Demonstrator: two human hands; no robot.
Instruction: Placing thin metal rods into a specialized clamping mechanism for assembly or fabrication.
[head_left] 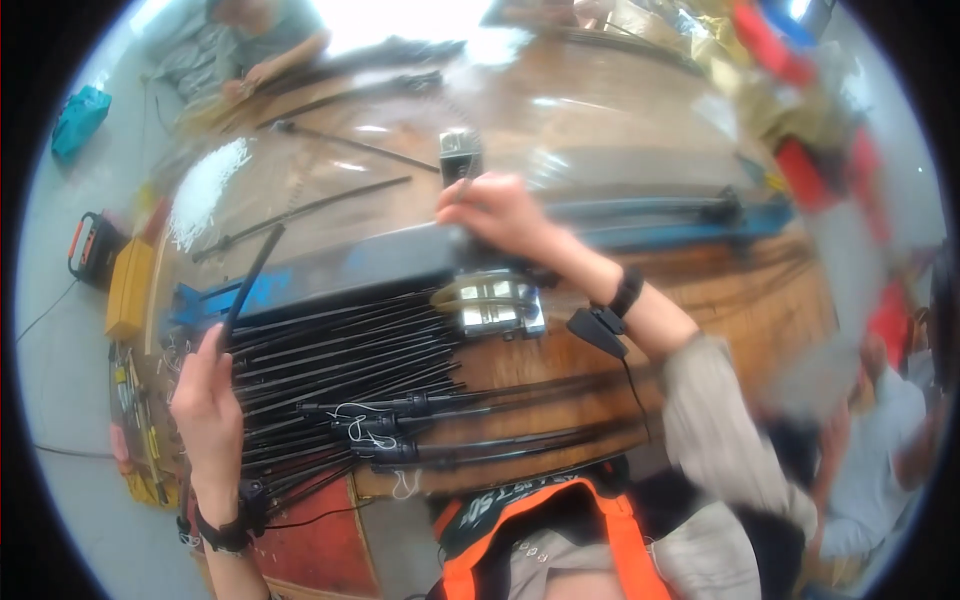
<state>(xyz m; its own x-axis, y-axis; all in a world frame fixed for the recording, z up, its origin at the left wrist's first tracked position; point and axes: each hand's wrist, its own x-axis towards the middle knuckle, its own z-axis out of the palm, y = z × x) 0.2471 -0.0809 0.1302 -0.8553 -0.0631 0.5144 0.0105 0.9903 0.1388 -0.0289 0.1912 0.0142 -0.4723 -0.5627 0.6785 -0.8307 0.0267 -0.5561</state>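
My left hand (208, 405), raised at the left side of the table, is closed around one end of a thin black rod (255, 275) that tilts up and to the right. My right hand (500, 212) reaches over the middle of the table with its fingers closed; what they grip is hidden and blurred. Just below that hand sits a shiny metal fixture (495, 303) with tan bands over it. Beyond its fingers stands a small metal block (460, 145). Many parallel black rods (340, 350) lie between my hands and me, left of the fixture.
Black tube bundles (430, 425) with white string lie along the near edge. A pile of white sticks (208, 190) is at the far left, near loose black rods (330, 195). A person (265, 65) works across the table; another (870, 450) is at the right.
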